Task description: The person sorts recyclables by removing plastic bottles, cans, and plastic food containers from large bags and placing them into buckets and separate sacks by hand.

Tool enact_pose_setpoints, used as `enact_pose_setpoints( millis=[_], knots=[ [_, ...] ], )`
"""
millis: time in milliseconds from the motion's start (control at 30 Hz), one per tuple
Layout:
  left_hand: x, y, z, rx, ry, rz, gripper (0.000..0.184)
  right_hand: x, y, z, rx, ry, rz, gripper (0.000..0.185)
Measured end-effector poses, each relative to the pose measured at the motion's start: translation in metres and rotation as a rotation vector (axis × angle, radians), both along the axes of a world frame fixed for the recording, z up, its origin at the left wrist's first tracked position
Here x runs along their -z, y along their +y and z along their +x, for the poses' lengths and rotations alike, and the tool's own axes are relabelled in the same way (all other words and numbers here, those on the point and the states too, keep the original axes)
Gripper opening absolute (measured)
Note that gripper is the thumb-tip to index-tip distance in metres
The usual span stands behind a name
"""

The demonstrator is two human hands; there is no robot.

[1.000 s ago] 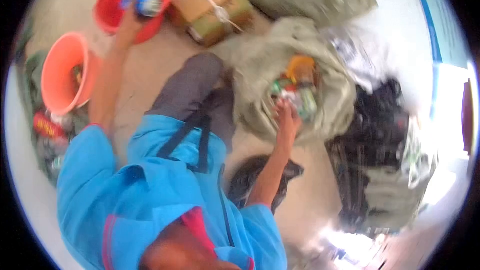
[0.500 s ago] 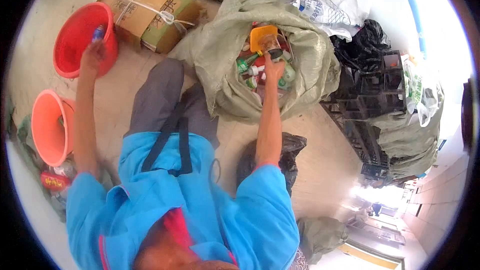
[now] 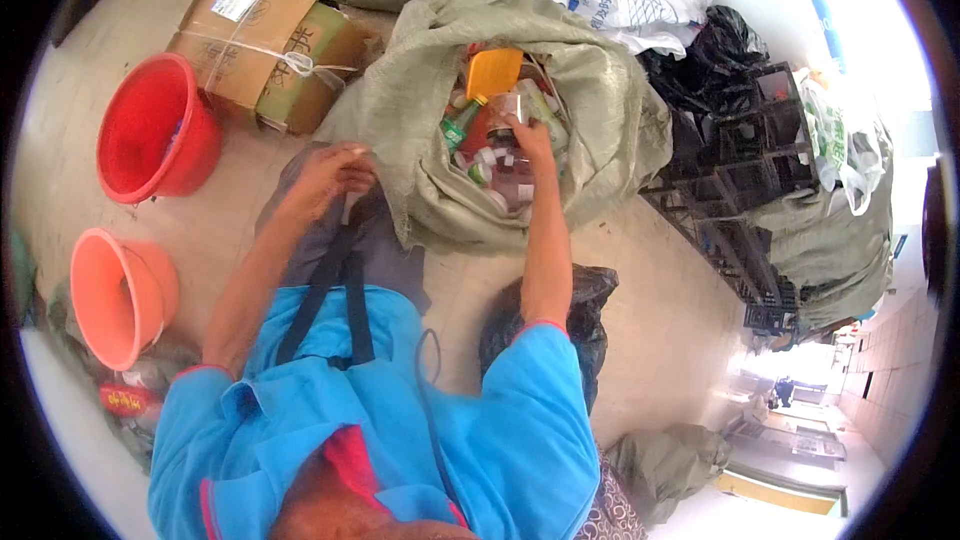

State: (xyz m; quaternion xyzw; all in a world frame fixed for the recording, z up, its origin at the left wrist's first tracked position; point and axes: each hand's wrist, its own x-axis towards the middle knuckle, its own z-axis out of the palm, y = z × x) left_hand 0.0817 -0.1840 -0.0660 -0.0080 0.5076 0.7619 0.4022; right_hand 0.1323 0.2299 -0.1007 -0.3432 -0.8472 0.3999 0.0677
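My left hand (image 3: 338, 172) is over my knee, between the red bucket (image 3: 205, 145) and the sack. Its fingers are loosely bent and apart, with nothing seen in them. In the mouth of the greenish woven sack (image 3: 610, 155), my right hand (image 3: 530, 135) grips a clear jar (image 3: 506, 112) with a dark end. Around it in the sack lie an orange container (image 3: 494, 72), a green bottle (image 3: 461, 124) and several other bottles. Something blue (image 3: 174, 136) shows inside the red bucket.
A pink bucket (image 3: 145, 285) is at the left, near a red packet (image 3: 128, 400). A tied cardboard box (image 3: 225, 55) lies beyond the red bucket. Black crates (image 3: 735, 185) stand at the right. A black bag (image 3: 590, 305) lies by my right arm.
My left hand has left the red bucket and moved right, over my knee; the blue can it held earlier is gone from it. My right hand remains in the sack, at the jar.
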Motion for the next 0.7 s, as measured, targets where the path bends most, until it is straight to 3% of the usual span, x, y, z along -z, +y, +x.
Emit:
enact_pose_setpoints(
  millis=[33,100,167,233,267,433,500,633,700],
  knots=[
    [-0.011,0.013,0.007,0.075,0.009,-0.002,0.043,-0.008,-0.006,0.015,0.01,-0.006,-0.001,0.082],
    [-0.02,0.038,0.02,0.165,0.004,-0.008,0.045,-0.082,-0.064,0.048,0.314,0.049,-0.592,0.076],
    [-0.019,0.063,0.023,0.279,0.012,0.062,0.042,-0.072,-0.062,0.065,0.226,0.115,-0.657,0.067],
    [-0.013,0.092,0.026,0.313,0.032,0.055,0.045,-0.072,-0.08,0.079,0.151,0.291,-1.001,0.059],
    [-0.012,0.103,0.03,0.339,0.053,0.052,0.048,-0.074,-0.094,0.086,0.063,0.39,-1.027,0.052],
    [-0.024,0.115,0.045,0.408,0.097,0.04,0.056,-0.06,-0.137,0.101,-0.085,0.422,-0.936,0.052],
    [-0.014,0.111,0.049,0.321,0.126,0.198,0.055,-0.057,-0.15,0.102,-0.134,0.429,-0.775,0.056],
    [-0.007,0.099,0.051,0.265,0.173,0.206,0.053,-0.059,-0.167,0.099,-0.235,0.346,-0.759,0.059],
    [-0.007,0.098,0.055,0.098,0.137,0.091,0.046,-0.067,-0.181,0.096,-0.125,0.333,-0.826,0.058]
  ],
)
